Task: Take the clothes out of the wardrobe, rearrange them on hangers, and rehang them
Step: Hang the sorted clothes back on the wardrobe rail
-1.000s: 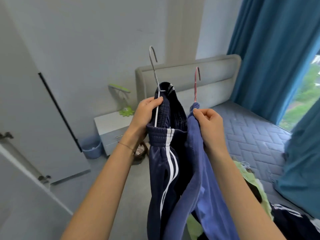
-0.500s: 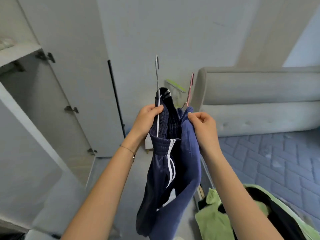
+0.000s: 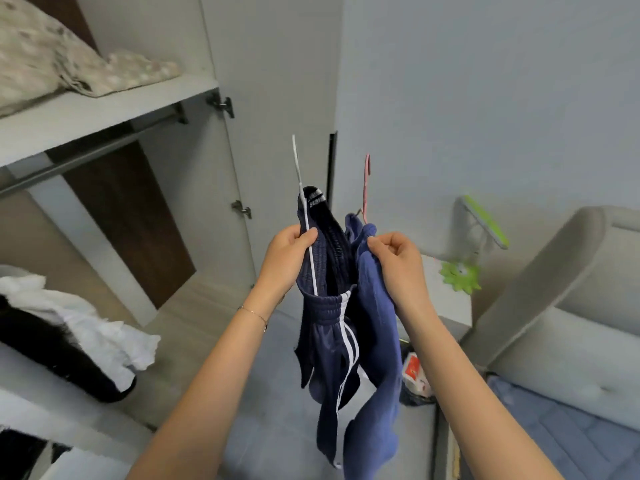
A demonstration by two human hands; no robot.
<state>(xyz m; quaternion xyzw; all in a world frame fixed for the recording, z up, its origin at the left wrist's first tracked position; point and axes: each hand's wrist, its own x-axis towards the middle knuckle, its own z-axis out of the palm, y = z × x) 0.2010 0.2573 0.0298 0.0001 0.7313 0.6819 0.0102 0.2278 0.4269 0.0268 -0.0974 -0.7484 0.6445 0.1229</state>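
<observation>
My left hand (image 3: 287,259) grips the white wire hanger (image 3: 304,206) together with the navy track pants (image 3: 329,341) with white side stripes draped over it. My right hand (image 3: 398,265) pinches the blue garment (image 3: 375,348) that hangs from a pink hanger (image 3: 366,181). Both garments dangle side by side in front of me, touching. The open wardrobe shows its hanging rail (image 3: 86,150) at upper left, with no hangers visible on it. The hangers' lower bars are hidden inside the cloth.
Folded bedding (image 3: 52,60) lies on the wardrobe shelf (image 3: 104,109). White and black clothes (image 3: 69,334) are piled low at left. The open wardrobe door (image 3: 277,98) stands behind the hangers. A grey bed headboard (image 3: 554,289) and a green lamp (image 3: 481,237) are at right.
My view has swung left from the bed toward the wardrobe, bringing the shelf and rail into sight. Both hands keep the same hold on the two hung garments.
</observation>
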